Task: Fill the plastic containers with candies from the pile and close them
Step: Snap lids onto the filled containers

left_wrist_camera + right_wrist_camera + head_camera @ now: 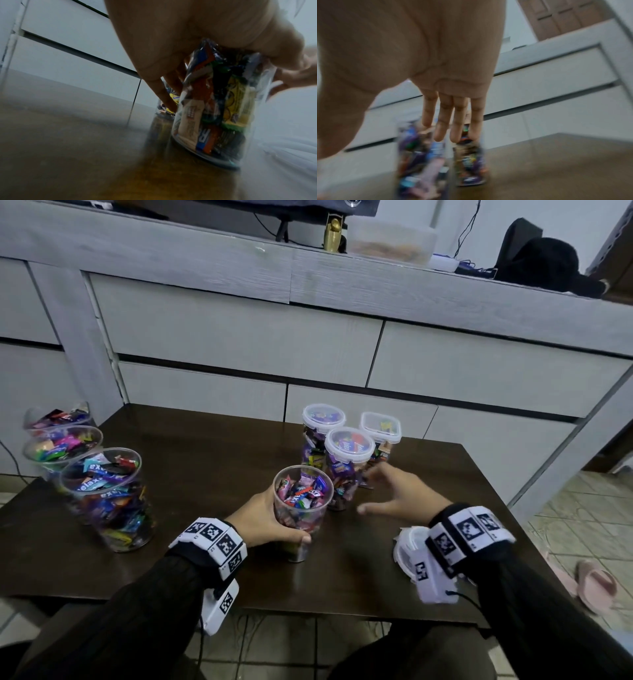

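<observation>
Readable print on candy wrappers

"relax" shows on blue wrappers (91, 484) in the nearest open cup; a yellow wrapper (226, 97) reads "mento"; a blue wrapper (204, 138) bears a large "R".

Dark brown wooden worktop (205, 446); pale grey wood-grain cabinet (239, 337) behind, with black gaps between drawers. Clear round plastic containers (303, 508) of candies in pink, purple, blue, red, yellow wrappers. Black sleeves (137, 611) with white bands (212, 537) bearing black square-code patterns.

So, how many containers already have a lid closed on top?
3, all at the table's far middle: the back-left round container, the nearer round one and the square one on the right. The other four visible stand open.
</observation>
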`<state>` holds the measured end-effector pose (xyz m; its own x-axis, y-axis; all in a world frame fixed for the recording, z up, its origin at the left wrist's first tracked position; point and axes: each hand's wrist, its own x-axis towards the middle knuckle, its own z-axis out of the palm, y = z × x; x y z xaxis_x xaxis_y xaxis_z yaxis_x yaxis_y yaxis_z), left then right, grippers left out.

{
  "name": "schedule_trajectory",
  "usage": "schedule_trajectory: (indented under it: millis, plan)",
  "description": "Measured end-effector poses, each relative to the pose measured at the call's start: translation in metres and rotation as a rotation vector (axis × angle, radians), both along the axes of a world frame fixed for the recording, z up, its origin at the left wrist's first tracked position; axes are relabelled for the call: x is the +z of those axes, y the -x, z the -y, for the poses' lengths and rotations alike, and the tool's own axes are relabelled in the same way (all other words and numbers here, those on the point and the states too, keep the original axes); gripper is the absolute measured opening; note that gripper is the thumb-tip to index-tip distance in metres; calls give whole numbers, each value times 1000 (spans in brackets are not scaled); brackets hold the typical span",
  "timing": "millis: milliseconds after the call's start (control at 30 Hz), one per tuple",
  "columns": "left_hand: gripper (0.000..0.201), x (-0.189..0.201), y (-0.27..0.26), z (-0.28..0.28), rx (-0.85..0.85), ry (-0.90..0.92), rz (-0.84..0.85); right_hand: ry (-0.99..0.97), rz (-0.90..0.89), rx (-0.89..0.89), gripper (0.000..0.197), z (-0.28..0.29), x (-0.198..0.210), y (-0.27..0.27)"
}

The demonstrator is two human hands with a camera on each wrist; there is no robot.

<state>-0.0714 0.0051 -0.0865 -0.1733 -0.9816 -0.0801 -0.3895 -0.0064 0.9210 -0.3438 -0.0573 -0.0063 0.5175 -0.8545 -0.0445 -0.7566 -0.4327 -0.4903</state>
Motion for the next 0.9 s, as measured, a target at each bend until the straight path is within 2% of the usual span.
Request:
schedule_trajectory:
  millis: [167, 300, 433, 600, 667, 733, 833, 900]
  plan:
    - [123, 5, 0, -1, -1, -51, 37, -187, -560, -279, 116, 11, -31, 56]
    - [120, 8, 1, -4, -6, -47, 29, -234, -664, -305, 107, 5, -48, 66]
    - [122, 7, 1, -6, -3, -52, 22, -222, -650, -278, 99, 2, -44, 60]
    - [123, 5, -1, -9, -9, -68, 21, -103, -562, -201, 82, -7, 9, 37]
    - [122, 5, -1, -9, -12, -74, 8, 31, -480, -103, 79, -14, 34, 15]
    - [119, 5, -1, -9, -9, -65, -12, 144, -325, 40, 81, -24, 51, -12]
    - [111, 4, 0, -10, -14, -51, -60, 198, -124, 251, 83, -38, 59, -55]
    - [108, 3, 1, -10, -3, -25, -73, 199, -107, 330, 84, -43, 53, -79]
